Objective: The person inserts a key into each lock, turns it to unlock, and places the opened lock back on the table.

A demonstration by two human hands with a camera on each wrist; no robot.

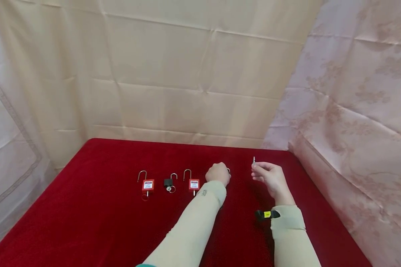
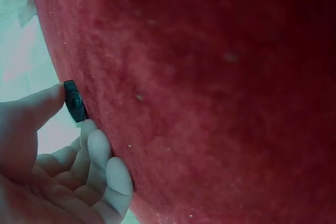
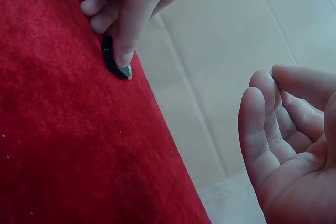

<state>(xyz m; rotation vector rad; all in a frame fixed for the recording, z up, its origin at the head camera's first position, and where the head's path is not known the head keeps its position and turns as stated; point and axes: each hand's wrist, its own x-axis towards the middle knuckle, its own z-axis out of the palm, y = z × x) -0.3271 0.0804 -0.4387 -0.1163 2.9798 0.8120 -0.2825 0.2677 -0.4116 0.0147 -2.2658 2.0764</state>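
Note:
My left hand (image 1: 218, 173) pinches a small black padlock (image 2: 75, 101) at the red cloth. Its keyhole face shows in the left wrist view, and the bent fingers (image 2: 100, 150) lie beside it. In the head view this hand hides most of the lock; only a bit of metal (image 1: 228, 170) shows past it. Raised over the right part of the table, my right hand (image 1: 270, 178) pinches a small silver key (image 1: 254, 160) upright between thumb and fingertips. From the right wrist, that key is almost entirely hidden by the fingers (image 3: 253, 114).
Left of my left hand, a red padlock (image 1: 148, 185), a black padlock (image 1: 168, 182) and another red padlock (image 1: 194, 184) lie in a row, shackles open. Keys on rings hang from the left two. A red cloth (image 1: 103, 222) covers the table; curtains (image 1: 187, 74) stand behind and beside it.

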